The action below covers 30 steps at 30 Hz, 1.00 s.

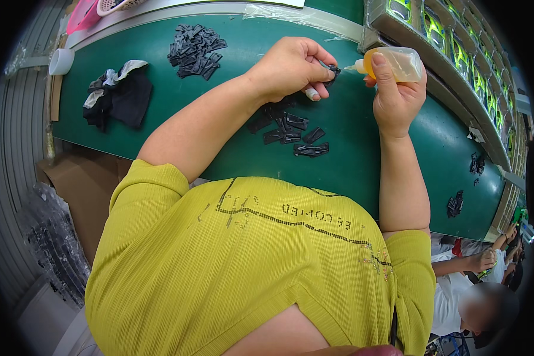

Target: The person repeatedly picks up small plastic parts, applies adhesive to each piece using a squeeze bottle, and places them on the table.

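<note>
Covering much of the view, a smooth green tabletop (344, 148) is bent into an arc by the lens. Over it, a small black part (334, 72) is pinched between the thumb and fingers of the left hand (293, 68), with a white wrap worn on 1 finger. A clear bottle (408, 62) of yellowish liquid is gripped by the right hand (396, 98), its nozzle (356, 67) being pointed at the part; whether contact is made cannot be told.

Below the left hand, loose black pieces (293, 127) are scattered on the green surface. Farther left, a larger black heap (196, 50) is piled, and a crumpled dark cloth (127, 98) with pale patches is laid near the left edge. At the right end, 2 small black clusters (455, 203) are seen.

A white cylindrical container (61, 62) is set at the left corner, and a pink basket (83, 16) is partly shown beyond. The far right side is lined by a long rack (391, 32) filled with bright yellow-green items. On the left, a ridged grey wall (9, 118) is faced by brown cardboard (83, 190) and a plastic-wrapped bundle (53, 237). At lower right, a white-clothed co-worker (448, 308) is seen.
</note>
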Tool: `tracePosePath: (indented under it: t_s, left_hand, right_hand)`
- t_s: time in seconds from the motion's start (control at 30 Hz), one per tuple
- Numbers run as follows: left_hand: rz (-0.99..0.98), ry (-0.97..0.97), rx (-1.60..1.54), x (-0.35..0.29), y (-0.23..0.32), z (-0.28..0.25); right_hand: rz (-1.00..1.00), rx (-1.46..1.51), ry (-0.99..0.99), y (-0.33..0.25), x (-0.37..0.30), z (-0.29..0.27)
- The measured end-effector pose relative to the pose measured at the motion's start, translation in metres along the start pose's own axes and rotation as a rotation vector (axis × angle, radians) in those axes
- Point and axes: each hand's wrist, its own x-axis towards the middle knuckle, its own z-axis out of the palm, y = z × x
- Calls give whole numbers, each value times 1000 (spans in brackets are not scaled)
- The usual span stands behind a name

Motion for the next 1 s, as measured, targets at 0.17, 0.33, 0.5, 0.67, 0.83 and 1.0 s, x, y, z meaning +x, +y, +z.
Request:
tracePosePath:
  t_s: [0.17,0.33,0.5,0.67,0.83,1.0]
  left_hand:
    - [-7,7,-25,0,-1,-1]
    - [-17,34,-44,1,0,0]
    - [-18,36,-31,3,-1,-2]
    - [-14,41,-11,2,-1,-1]
    - [-13,34,-6,2,-2,0]
    - [-14,34,-11,2,-2,0]
  right_hand:
    - [-41,-15,52,-2,1,1]
    - [35,162,4,-3,4,-7]
    - [90,153,-49,-4,-5,0]
    - [119,136,-67,-2,-8,1]
    - [114,111,-100,-2,-9,0]
    - [114,102,-84,-4,-10,1]
